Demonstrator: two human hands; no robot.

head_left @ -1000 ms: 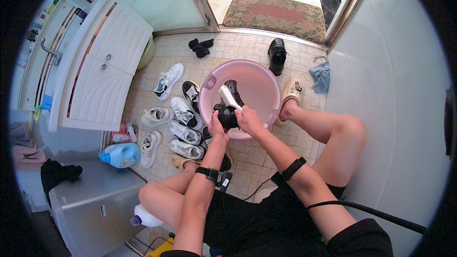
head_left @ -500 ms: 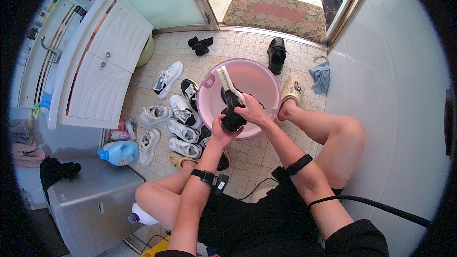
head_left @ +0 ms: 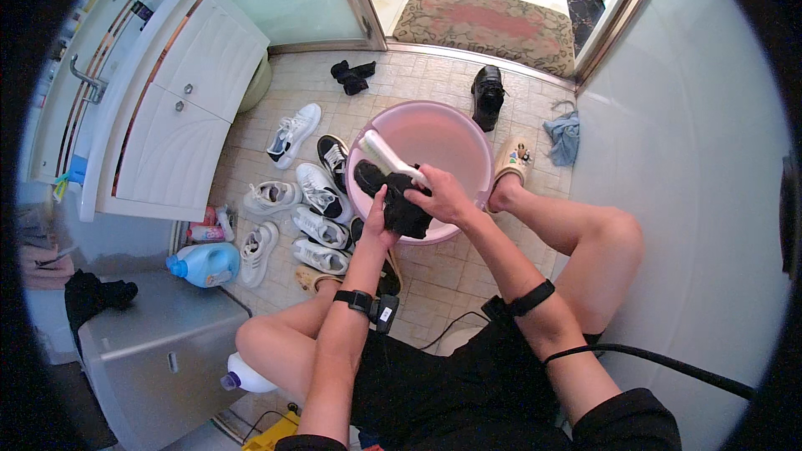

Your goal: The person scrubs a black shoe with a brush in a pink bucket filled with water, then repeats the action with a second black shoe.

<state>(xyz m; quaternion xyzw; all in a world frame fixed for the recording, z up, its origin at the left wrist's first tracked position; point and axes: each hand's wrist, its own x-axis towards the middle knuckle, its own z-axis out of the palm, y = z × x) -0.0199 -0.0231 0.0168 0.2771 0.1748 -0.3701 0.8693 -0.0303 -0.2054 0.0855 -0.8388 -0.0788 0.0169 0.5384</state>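
Note:
A black shoe [head_left: 404,215] is held tilted over the near part of a pink basin [head_left: 443,129]. My left hand [head_left: 380,221] is closed around the shoe's left side. A white scrub brush [head_left: 388,154] is gripped by its handle in my right hand [head_left: 444,199]. Its head lies over the shoe's far end, bristles toward the upper left; whether they touch the shoe I cannot tell. Beyond the basin another black shoe [head_left: 487,98] stands on the tiles.
Several white sneakers [head_left: 319,192] crowd the floor left of the basin. Black socks [head_left: 353,77] lie farther back, and a blue-grey cloth [head_left: 563,135] at the right wall. A blue detergent bottle [head_left: 209,265] stands beside a grey box [head_left: 159,359]. A white cabinet [head_left: 180,108] fills the left.
The brush has swung down to the left and now lies flatter. The black shoe has turned in my left hand, so its far end points up and left.

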